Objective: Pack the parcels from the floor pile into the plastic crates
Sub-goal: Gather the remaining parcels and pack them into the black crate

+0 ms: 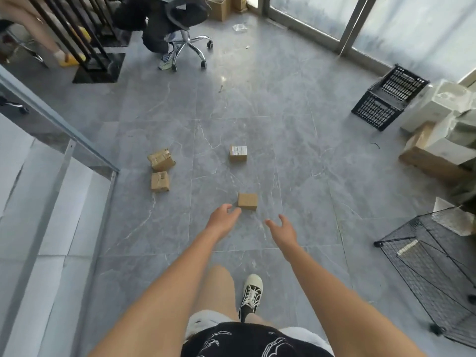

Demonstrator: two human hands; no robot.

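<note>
Cardboard parcel [247, 201] lies on the floor; left hand [222, 218] and right hand [282, 231] reach toward it, fingers spread, empty, flanking it for a two-handed lift.

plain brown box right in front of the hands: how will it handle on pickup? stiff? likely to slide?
The plain brown box looks stiff: its edges are crisp, with no dents showing. It is probably light, being small beside the left hand and right hand. It sits flat, so tipping seems unlikely, but on the glossy floor tiles a sideways nudge may slide it.
</note>
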